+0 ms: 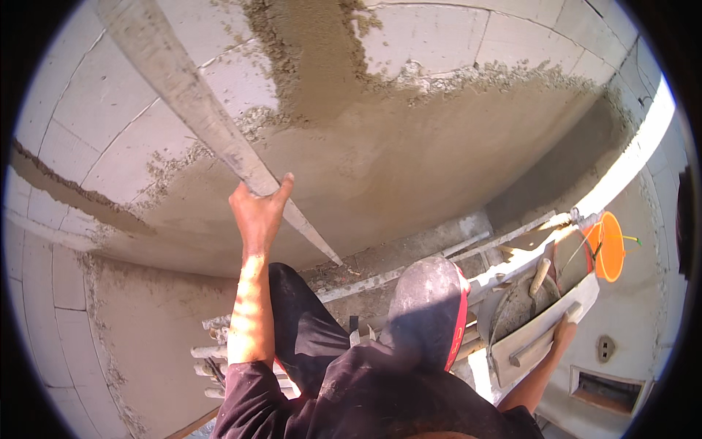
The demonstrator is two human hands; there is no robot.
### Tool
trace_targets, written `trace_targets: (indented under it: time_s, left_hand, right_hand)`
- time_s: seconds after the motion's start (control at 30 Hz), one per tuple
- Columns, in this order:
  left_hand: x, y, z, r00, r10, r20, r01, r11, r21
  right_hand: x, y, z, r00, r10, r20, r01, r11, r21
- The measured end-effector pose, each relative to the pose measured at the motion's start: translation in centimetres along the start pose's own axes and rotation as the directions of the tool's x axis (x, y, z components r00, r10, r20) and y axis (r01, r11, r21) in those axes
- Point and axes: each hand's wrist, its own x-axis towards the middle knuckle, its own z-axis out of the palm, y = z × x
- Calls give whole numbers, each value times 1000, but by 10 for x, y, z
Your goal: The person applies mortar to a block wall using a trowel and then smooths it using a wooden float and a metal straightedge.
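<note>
My left hand [257, 212] is raised against the wall and grips a long grey straightedge [191, 99]. The straightedge slants from the upper left down to a tip at the wall's foot, lying on the wet brown plaster [409, 157]. My right hand [564, 334] reaches down at the lower right and is closed on the end of a pale grey mortar tray [542, 331]. A wooden-handled trowel [540, 276] lies in the tray's grey mortar.
Bare pale blocks [117, 110] show above and left of the plaster. An orange bucket [611, 246] stands beyond the tray. My raised, dust-covered knee [428, 311] is in the centre, with planks and poles [409, 269] of a scaffold below it.
</note>
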Motion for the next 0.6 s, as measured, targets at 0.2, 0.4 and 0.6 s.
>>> trace_targets:
  time_s: [0.2, 0.4, 0.6]
  left_hand:
    - [2, 24, -4, 1000, -2, -3, 2, 998, -56]
    - [40, 119, 41, 962, 274, 13, -247, 884, -396]
    - [100, 242, 34, 943, 331, 47, -285, 870, -402]
  right_hand:
    - [-48, -72, -41, 999, -32, -39, 28, 995, -95]
    - [-174, -306, -66, 721, -632, -285, 655, 487, 577]
    - [-311, -486, 7, -26, -994, -105, 870, -74, 488]
